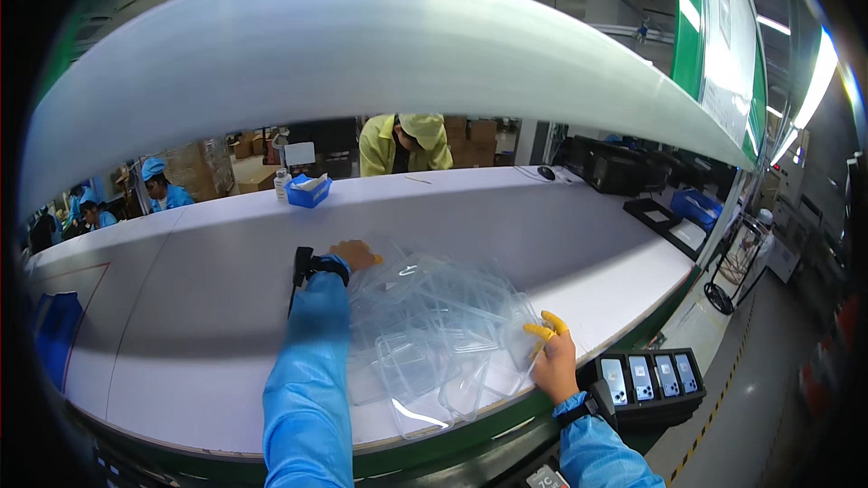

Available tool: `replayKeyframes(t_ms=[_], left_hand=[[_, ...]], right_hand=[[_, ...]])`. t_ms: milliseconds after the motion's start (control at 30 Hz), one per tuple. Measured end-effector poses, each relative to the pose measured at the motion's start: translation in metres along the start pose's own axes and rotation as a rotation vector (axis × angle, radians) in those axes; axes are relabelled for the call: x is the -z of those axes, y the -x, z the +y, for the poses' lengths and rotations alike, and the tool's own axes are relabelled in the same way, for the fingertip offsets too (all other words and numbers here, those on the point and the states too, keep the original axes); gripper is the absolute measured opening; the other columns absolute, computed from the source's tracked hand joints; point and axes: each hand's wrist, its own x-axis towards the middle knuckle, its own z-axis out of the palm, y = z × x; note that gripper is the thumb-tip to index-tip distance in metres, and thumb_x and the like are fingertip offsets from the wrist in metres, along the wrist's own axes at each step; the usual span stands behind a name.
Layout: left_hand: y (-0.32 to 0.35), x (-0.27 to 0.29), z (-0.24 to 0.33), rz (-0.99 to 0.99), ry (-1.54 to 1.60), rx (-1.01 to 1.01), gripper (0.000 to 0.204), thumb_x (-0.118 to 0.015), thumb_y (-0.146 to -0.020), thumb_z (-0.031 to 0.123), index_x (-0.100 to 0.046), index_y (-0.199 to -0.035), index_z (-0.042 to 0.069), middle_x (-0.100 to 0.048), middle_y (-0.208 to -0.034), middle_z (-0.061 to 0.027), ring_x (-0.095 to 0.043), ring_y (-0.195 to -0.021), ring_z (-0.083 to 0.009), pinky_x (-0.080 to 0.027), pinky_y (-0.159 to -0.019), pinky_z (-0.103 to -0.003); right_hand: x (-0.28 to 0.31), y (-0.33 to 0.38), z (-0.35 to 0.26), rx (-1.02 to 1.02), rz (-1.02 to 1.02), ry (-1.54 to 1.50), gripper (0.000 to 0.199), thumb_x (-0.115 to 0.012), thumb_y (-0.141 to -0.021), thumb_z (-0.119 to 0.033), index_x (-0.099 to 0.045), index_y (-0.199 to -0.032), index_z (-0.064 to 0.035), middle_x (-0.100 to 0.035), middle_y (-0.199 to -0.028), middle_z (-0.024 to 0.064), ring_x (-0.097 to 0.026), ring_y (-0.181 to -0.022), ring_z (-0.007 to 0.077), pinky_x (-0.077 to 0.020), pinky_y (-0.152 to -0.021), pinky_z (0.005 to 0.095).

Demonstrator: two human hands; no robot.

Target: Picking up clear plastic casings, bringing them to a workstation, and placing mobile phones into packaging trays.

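A loose heap of clear plastic phone cases (438, 307) lies on the white table, some of them overlapping its front edge. At the heap's far left edge is my left hand (355, 255), its fingers stretched toward the cases and partly hidden; a yellow finger cot shows at one tip. Against the heap's right side rests my right hand (553, 361), with yellow cots on spread fingers beside the outermost cases. Neither hand visibly grips a case. Both arms wear blue sleeves and dark wrist straps.
A black tray of several phones (649, 380) stands right of my right forearm. On the white table (208, 307) are a blue box (308, 191) with a white bottle (282, 184) and a blue bin (56, 339). A pale shelf (380, 45) crosses overhead. A person in yellow (404, 145) is beyond the table.
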Motion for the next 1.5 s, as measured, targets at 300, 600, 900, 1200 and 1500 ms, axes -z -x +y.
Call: replayKeyframes(t_ms=[300, 600, 900, 1200, 1500], left_hand=[[0.026, 0.022, -0.016, -0.095, 0.116, -0.086, 0.064, -0.064, -0.086, 0.053, -0.063, -0.126, 0.003, -0.063, -0.127, -0.0197, -0.058, -0.120, -0.0343, -0.042, -0.104, -0.038], [0.056, 0.040, -0.093, 0.439, 0.411, -0.043, 0.049, -0.058, -0.092, 0.041, -0.057, -0.128, 0.006, -0.062, -0.111, -0.0088, -0.057, -0.097, -0.0186, -0.046, -0.081, -0.031], [0.287, 0.124, 0.055, 0.562, 0.690, 0.009, 0.031, -0.058, -0.093, 0.017, -0.065, -0.118, 0.000, -0.067, -0.109, -0.0080, -0.059, -0.097, -0.0158, -0.045, -0.088, -0.028], [0.462, 0.054, 0.129, 0.567, 0.878, -0.231, 0.029, -0.057, -0.088, -0.002, -0.064, -0.117, -0.003, -0.068, -0.112, -0.0096, -0.062, -0.104, -0.0164, -0.046, -0.096, -0.030], [0.555, -0.068, 0.183, 0.371, 1.249, 0.048, 0.030, -0.062, -0.092, 0.007, -0.061, -0.120, -0.004, -0.069, -0.113, -0.0154, -0.067, -0.106, -0.0249, -0.052, -0.094, -0.035]], right_hand=[[-0.002, -0.001, -0.005, 0.014, 0.087, 0.030, 0.031, -0.064, -0.082, -0.002, -0.073, -0.110, -0.0137, -0.061, -0.126, 0.0172, -0.060, -0.110, 0.0358, -0.0487, -0.095, 0.0400], [-0.001, -0.002, 0.009, -0.026, 0.129, -0.177, 0.031, -0.062, -0.079, 0.006, -0.074, -0.103, -0.0075, -0.064, -0.122, 0.0149, -0.063, -0.108, 0.0281, -0.0483, -0.093, 0.0339], [0.014, -0.011, 0.043, -0.186, 0.168, -0.773, 0.014, -0.063, -0.087, 0.002, -0.073, -0.097, -0.0008, -0.066, -0.120, 0.0149, -0.062, -0.109, 0.0236, -0.0457, -0.097, 0.0314], [0.023, -0.013, 0.056, -0.174, 0.027, -0.889, 0.025, -0.060, -0.095, -0.008, -0.064, -0.118, 0.0023, -0.066, -0.113, 0.0102, -0.064, -0.104, 0.0184, -0.0506, -0.096, 0.0312], [0.038, -0.013, 0.049, -0.016, -0.272, -1.192, 0.018, -0.065, -0.091, -0.007, -0.069, -0.108, -0.0005, -0.066, -0.119, 0.0159, -0.064, -0.106, 0.0219, -0.0506, -0.095, 0.0327]])
